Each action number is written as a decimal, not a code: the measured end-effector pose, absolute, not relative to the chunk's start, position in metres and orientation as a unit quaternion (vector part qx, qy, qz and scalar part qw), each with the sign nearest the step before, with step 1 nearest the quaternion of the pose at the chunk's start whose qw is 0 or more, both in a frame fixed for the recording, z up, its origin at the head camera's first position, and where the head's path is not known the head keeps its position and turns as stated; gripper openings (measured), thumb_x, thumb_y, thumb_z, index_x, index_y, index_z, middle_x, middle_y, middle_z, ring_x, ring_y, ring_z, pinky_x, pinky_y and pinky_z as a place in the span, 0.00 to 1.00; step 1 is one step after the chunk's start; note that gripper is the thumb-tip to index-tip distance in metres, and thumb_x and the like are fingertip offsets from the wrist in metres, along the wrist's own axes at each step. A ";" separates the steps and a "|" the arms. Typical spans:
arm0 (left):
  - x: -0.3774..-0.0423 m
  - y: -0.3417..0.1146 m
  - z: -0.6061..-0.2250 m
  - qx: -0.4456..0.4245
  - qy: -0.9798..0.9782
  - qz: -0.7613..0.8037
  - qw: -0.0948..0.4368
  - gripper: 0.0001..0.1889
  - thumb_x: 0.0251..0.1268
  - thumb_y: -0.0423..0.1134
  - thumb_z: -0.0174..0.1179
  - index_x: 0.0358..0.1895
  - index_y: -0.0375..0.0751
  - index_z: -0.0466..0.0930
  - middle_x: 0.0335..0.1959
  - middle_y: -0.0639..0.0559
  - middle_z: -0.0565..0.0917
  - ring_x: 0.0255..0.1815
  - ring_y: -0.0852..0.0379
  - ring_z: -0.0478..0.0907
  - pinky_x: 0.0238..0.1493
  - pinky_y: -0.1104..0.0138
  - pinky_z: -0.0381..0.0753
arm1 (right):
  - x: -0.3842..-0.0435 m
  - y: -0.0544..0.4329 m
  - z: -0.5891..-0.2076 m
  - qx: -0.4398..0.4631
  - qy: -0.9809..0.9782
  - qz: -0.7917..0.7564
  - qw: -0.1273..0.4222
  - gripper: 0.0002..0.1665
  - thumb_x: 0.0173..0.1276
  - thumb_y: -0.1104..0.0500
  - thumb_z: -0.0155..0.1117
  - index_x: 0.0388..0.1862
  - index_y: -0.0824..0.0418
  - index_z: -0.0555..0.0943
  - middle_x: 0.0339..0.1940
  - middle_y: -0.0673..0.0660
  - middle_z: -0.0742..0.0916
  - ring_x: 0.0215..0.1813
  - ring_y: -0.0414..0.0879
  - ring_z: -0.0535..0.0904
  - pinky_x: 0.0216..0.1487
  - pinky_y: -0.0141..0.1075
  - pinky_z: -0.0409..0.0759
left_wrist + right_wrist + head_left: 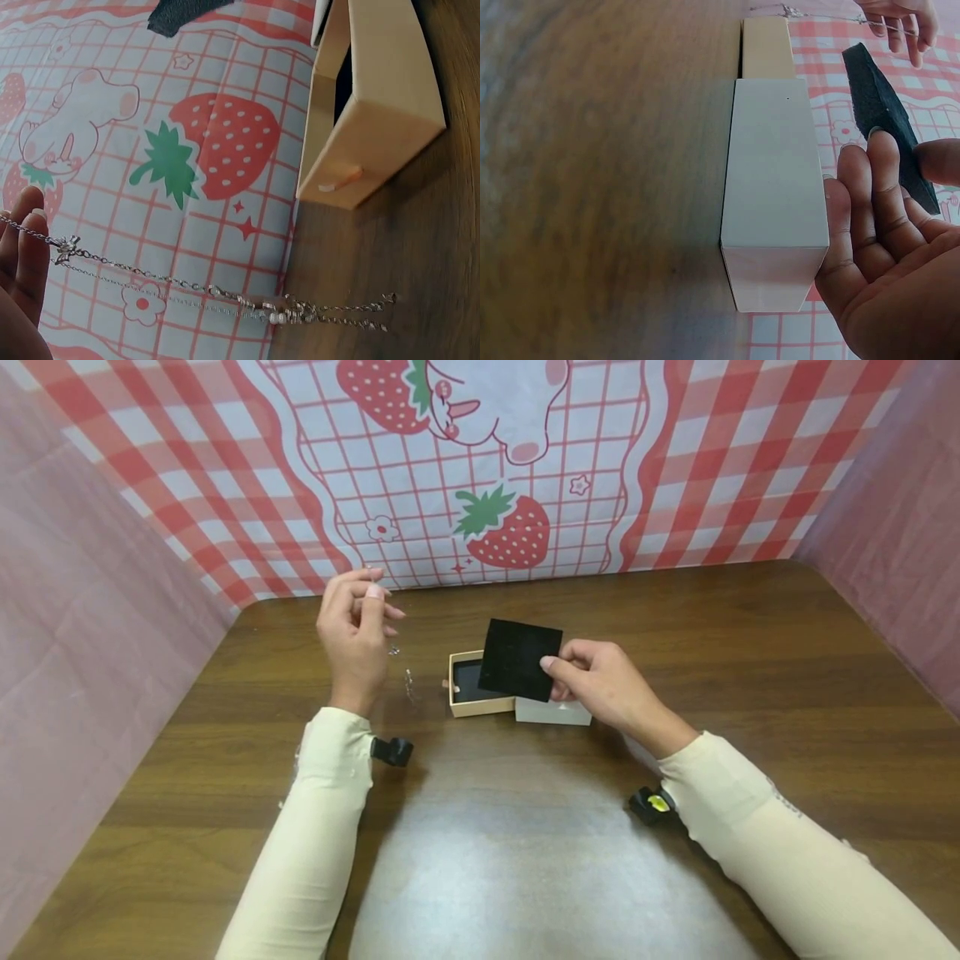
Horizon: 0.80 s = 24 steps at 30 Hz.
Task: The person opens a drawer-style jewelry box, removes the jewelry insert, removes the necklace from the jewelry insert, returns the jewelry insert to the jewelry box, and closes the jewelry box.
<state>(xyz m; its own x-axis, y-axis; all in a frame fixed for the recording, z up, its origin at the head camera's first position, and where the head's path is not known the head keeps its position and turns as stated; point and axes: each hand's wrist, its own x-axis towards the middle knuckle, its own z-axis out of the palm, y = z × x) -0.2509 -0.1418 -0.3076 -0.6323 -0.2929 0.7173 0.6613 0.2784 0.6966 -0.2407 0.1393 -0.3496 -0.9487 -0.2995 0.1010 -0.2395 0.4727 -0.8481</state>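
My left hand (352, 627) is raised above the table and holds a thin silver necklace (296, 311) between its thumb and fingers. The chain hangs down in two strands, with a small bow-like charm and some pearly beads on it. My right hand (607, 685) pinches a square black foam pad (517, 660) by its right edge, thumb on the face towards the head camera. Below the pad stands a tan drawer box (480, 707), dark inside, pulled partway out of its white sleeve (555, 713). The pad hides part of both.
The box stands on a brown wooden table (480, 827). At the back hangs a red-and-white checked cloth (712, 468) with strawberries and a cartoon animal. Pink cloth (90, 610) closes off both sides.
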 end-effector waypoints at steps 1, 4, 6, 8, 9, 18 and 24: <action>-0.250 -0.142 -0.307 -0.132 -0.691 -0.583 0.407 0.10 0.70 0.25 0.50 0.31 0.20 0.75 0.48 0.36 0.79 0.26 0.52 0.79 0.23 0.71 0.78 | -0.241 0.139 -0.350 -0.158 0.858 -0.488 0.030 0.20 0.76 0.46 0.59 0.34 0.61 0.80 0.28 0.56 0.87 0.34 0.50 0.83 0.40 0.41 0.81; -0.248 -0.145 -0.307 -0.125 -0.701 -0.574 0.404 0.10 0.71 0.25 0.51 0.31 0.19 0.75 0.48 0.35 0.79 0.26 0.50 0.79 0.23 0.71 0.78 | -0.241 0.139 -0.350 -0.160 0.858 -0.487 0.029 0.20 0.76 0.46 0.59 0.34 0.62 0.80 0.28 0.56 0.87 0.34 0.50 0.83 0.40 0.41 0.81; -0.247 -0.146 -0.307 -0.118 -0.705 -0.574 0.400 0.10 0.71 0.25 0.51 0.32 0.19 0.75 0.47 0.36 0.79 0.27 0.50 0.79 0.24 0.70 0.78 | -0.241 0.139 -0.350 -0.161 0.859 -0.486 0.030 0.20 0.76 0.46 0.59 0.34 0.61 0.80 0.28 0.56 0.87 0.35 0.50 0.83 0.40 0.42 0.81; -0.248 -0.147 -0.308 -0.113 -0.707 -0.573 0.398 0.10 0.71 0.26 0.51 0.32 0.20 0.75 0.47 0.36 0.79 0.27 0.50 0.79 0.23 0.70 0.78 | -0.241 0.139 -0.350 -0.161 0.859 -0.485 0.032 0.20 0.76 0.45 0.58 0.35 0.61 0.80 0.28 0.56 0.87 0.35 0.50 0.83 0.41 0.42 0.81; -0.248 -0.148 -0.309 -0.111 -0.708 -0.573 0.397 0.10 0.71 0.26 0.51 0.32 0.20 0.76 0.48 0.36 0.79 0.26 0.50 0.79 0.23 0.70 0.78 | -0.242 0.139 -0.351 -0.160 0.859 -0.485 0.032 0.20 0.76 0.45 0.58 0.35 0.61 0.80 0.28 0.56 0.87 0.35 0.50 0.83 0.41 0.42 0.81; -0.253 -0.151 -0.314 -0.106 -0.716 -0.574 0.383 0.10 0.73 0.27 0.51 0.34 0.21 0.77 0.48 0.38 0.79 0.27 0.47 0.79 0.24 0.70 0.78 | -0.243 0.139 -0.351 -0.158 0.858 -0.488 0.021 0.21 0.76 0.46 0.59 0.32 0.62 0.80 0.26 0.56 0.87 0.33 0.50 0.83 0.38 0.42 0.81; -0.254 -0.154 -0.316 -0.098 -0.716 -0.579 0.378 0.12 0.73 0.27 0.50 0.34 0.19 0.77 0.48 0.37 0.79 0.29 0.45 0.80 0.24 0.67 0.79 | -0.243 0.139 -0.351 -0.156 0.856 -0.491 0.028 0.22 0.75 0.45 0.59 0.33 0.62 0.80 0.27 0.56 0.87 0.34 0.50 0.84 0.39 0.43 0.82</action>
